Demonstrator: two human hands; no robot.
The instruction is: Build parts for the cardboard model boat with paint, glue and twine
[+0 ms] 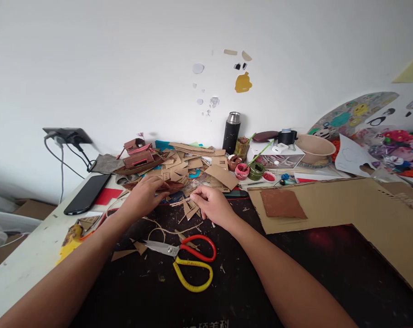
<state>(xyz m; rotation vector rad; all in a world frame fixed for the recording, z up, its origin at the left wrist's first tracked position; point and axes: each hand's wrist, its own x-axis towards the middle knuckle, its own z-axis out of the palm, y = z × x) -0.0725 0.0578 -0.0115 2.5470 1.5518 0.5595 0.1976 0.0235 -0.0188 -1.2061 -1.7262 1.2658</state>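
Note:
My left hand (pixel 145 195) is curled over a long reddish-brown painted cardboard piece (pixel 175 187), thumb in front and fingers on top; its underside is hidden. My right hand (pixel 211 205) pinches a light tan length of twine (pixel 179 202) between thumb and fingers, the strands pointing left toward the other hand. More twine (pixel 163 232) lies in loops on the dark mat (pixel 141 291) below. Scissors (pixel 172 250) with one red and one yellow handle lie partly spread nearer to me. Cardboard scraps (pixel 189 209) are beneath and beside the right hand.
Behind my hands is a heap of cardboard pieces (pixel 179 168) with a brown model boat (pixel 140 159). Paint jars (pixel 241 171) and a black thermos (pixel 232 132) stand behind right. A phone (pixel 87 193) lies left; a cardboard sheet (pixel 329 200) with a brown square (pixel 282 203) lies right.

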